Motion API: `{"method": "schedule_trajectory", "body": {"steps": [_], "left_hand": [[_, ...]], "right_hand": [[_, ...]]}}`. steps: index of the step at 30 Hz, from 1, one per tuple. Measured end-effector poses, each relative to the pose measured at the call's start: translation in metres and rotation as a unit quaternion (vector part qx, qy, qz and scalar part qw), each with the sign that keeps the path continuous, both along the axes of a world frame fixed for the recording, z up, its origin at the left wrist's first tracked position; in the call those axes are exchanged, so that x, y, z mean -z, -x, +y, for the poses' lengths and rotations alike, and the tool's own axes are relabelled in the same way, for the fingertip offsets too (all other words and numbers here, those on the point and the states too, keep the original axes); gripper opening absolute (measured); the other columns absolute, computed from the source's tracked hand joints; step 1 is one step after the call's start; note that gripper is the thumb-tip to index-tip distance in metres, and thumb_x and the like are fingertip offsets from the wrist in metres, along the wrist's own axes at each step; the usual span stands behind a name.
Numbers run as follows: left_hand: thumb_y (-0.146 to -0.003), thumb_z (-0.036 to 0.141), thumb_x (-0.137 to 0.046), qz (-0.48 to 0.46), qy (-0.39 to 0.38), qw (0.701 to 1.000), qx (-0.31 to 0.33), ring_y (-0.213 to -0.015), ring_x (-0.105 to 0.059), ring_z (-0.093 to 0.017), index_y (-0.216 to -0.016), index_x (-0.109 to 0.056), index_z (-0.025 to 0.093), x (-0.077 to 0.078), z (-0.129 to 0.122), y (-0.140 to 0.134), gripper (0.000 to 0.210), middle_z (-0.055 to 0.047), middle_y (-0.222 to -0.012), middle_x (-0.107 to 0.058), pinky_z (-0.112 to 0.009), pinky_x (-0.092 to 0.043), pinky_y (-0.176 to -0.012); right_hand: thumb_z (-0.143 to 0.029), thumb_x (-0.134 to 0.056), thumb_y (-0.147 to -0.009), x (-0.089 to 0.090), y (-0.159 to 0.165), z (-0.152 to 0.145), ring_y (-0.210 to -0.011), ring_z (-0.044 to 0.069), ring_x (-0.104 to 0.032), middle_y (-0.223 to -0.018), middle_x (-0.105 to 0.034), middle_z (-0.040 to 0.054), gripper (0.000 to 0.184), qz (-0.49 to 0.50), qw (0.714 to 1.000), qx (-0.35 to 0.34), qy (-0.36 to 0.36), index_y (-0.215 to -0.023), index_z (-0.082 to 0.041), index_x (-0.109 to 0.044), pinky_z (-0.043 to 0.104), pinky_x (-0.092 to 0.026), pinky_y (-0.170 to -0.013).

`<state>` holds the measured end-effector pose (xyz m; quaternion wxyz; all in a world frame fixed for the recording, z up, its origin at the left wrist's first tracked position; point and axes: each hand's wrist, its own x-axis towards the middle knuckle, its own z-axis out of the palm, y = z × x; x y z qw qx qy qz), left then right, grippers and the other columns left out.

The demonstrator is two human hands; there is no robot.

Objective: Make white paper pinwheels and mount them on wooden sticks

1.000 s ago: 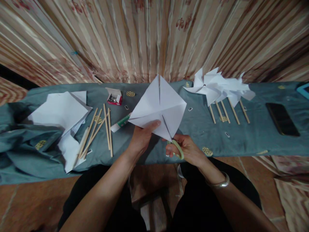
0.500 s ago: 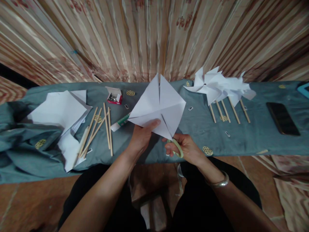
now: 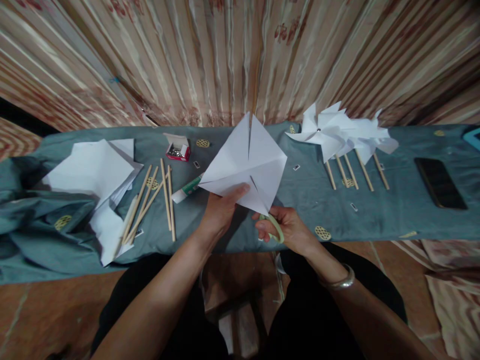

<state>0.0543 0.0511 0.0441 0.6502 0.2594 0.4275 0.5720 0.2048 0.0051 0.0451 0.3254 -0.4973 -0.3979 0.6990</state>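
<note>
A square sheet of white paper [image 3: 240, 160], turned corner-up, is held above the cloth. Slits run inward from its corners, the top one gaping. My left hand [image 3: 221, 212] pinches its lower left edge, thumb on top and fingers hidden underneath. My right hand [image 3: 285, 227] grips a pair of scissors [image 3: 278, 230] by the pale green handles at the sheet's bottom corner. The blades are mostly hidden by the paper, beside the lower slit. A green and white tube [image 3: 187, 189] lies partly under the sheet's left corner.
Loose wooden sticks [image 3: 168, 205] and stacked white paper [image 3: 90, 170] lie at left, near a small red box [image 3: 178, 151] of metal pins. Several white pinwheels [image 3: 337, 131] on sticks lie at right, then a black phone [image 3: 439, 183]. Behind the table hangs a striped curtain [image 3: 240, 60].
The paper has tilted slightly, and its top slit gapes a little wider. My right hand with the scissors has barely shifted; my left hand keeps its hold.
</note>
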Motion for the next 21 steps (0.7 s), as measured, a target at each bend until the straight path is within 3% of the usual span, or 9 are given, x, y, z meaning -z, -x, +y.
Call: {"method": "schedule_trajectory", "body": {"steps": [11,16,21], "left_hand": [[-0.058,0.021,-0.082,0.005,-0.015,1.0,0.004,-0.085,-0.067,-0.022,-0.102,-0.068,0.017,0.001,0.0,0.0,0.046,-0.005,-0.089,-0.074,-0.035,-0.051,-0.082],[-0.054,0.018,-0.083,-0.01,-0.008,1.0,-0.018,-0.082,-0.067,-0.019,-0.099,-0.068,0.016,-0.005,0.006,0.004,0.047,-0.002,-0.083,-0.074,-0.033,-0.052,-0.081],[-0.05,0.012,-0.083,-0.026,-0.007,0.998,-0.05,-0.078,-0.067,-0.016,-0.095,-0.068,0.018,-0.017,0.016,0.015,0.048,0.001,-0.079,-0.073,-0.029,-0.053,-0.078]], "right_hand": [[-0.046,-0.086,-0.056,0.0,0.001,-0.001,-0.043,0.008,-0.052,-0.052,-0.062,-0.0036,0.041,0.0,1.0,0.001,0.0,-0.073,-0.017,-0.064,0.021,-0.043,-0.044],[-0.053,-0.083,-0.06,-0.006,-0.003,-0.003,-0.051,0.01,-0.057,-0.063,-0.065,-0.0018,0.047,-0.006,0.999,-0.048,0.006,-0.082,-0.017,-0.062,0.022,-0.047,-0.05],[-0.05,-0.081,-0.065,-0.014,-0.03,-0.002,-0.055,0.009,-0.058,-0.067,-0.066,-0.0005,0.044,-0.047,0.987,-0.151,0.028,-0.087,-0.015,-0.064,0.02,-0.046,-0.052]]}}
